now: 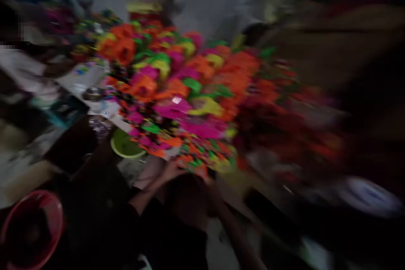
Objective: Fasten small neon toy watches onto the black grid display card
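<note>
The whole picture is smeared by motion. A big heap of bright paper or cloth flowers [190, 88], orange, pink, green and yellow, fills the middle. My two forearms reach up from the bottom edge to the near rim of the heap. My left hand [172, 169] lies against the lowest flowers. My right hand [207, 179] is close beside it, at the same rim. The fingers of both hands are dark and blurred, so I cannot tell whether they grip anything.
A light green bowl [125, 145] sits just left of the heap's near edge. A red bucket [30, 228] stands at the bottom left. Another person's white sleeve [19, 67] shows at the far left. A white and blue object [367, 196] lies at the right.
</note>
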A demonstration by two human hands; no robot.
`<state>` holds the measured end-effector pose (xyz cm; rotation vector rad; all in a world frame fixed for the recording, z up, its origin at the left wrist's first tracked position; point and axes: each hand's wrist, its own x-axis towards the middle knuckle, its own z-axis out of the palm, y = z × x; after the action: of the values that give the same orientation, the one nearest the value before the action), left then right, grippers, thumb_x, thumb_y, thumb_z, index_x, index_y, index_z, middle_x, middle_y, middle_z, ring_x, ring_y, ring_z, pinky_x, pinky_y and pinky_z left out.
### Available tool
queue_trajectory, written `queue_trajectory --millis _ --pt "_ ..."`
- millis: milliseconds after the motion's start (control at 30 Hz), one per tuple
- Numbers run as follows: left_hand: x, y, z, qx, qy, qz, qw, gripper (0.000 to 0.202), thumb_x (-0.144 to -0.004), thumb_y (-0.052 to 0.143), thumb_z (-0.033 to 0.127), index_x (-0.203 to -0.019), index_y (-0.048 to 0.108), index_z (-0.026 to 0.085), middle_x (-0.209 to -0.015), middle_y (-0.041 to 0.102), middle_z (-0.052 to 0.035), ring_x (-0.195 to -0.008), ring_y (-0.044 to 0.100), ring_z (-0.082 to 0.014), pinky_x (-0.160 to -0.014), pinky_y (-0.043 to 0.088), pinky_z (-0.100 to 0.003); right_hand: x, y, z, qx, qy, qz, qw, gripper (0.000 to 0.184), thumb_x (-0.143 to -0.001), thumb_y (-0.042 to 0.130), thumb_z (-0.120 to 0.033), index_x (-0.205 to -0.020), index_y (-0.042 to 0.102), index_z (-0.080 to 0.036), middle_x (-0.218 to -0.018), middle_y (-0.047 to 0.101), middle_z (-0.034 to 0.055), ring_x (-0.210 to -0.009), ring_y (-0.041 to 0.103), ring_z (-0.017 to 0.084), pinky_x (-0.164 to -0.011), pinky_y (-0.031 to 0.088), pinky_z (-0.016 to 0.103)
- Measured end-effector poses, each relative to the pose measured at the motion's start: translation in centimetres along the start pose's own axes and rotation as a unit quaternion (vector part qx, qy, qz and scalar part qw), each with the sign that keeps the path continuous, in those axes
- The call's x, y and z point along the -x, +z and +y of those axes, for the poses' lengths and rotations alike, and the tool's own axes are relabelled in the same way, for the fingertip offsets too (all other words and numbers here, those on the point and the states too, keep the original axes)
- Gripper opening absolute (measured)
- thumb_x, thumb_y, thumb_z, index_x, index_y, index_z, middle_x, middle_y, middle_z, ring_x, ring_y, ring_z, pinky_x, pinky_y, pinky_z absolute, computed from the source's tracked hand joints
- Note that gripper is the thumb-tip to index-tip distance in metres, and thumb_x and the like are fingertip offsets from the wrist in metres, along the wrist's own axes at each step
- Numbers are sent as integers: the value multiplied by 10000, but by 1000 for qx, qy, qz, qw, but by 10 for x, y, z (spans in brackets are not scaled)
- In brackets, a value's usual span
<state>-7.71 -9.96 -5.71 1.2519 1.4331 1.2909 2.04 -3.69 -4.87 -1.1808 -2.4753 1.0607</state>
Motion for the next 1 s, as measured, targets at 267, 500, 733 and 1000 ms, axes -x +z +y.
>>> queue_trajectory --millis 267,500,733,1000 --pt "-51 3 -59 -87 8 -20 996 362 -628 756 448 -895 716 206 -991 746 -66 -1065 637 -297 -1025 433 -449 44 -17 77 -48 34 93 994 287 -889 576 -268 -1153 617 -164 -1187 672 104 -1119 622 235 -964 476 344" --pt "-49 4 -67 -140 8 -23 990 323 -659 750 405 -897 712 190 -999 745 -75 -1032 655 -268 -973 478 -414 40 -10 80 -91 2 120 989 269 -892 548 -266 -1134 612 -169 -1154 672 108 -1104 610 231 -950 465 348" --pt "-50 5 -69 -120 11 1 993 299 -615 743 340 -856 702 169 -914 745 -76 -936 683 -257 -882 528 -362 57 -57 109 -136 39 189 972 264 -885 521 -382 -1007 642 -181 -978 694 67 -898 644 175 -813 489 291" --pt "-52 5 -62 -94 41 7 995 316 -629 680 358 -895 702 189 -946 743 -67 -946 684 -263 -897 532 -360 11 -150 163 -1 154 344 926 285 -895 433 -313 -1012 625 -137 -885 699 96 -725 634 166 -651 453 253"
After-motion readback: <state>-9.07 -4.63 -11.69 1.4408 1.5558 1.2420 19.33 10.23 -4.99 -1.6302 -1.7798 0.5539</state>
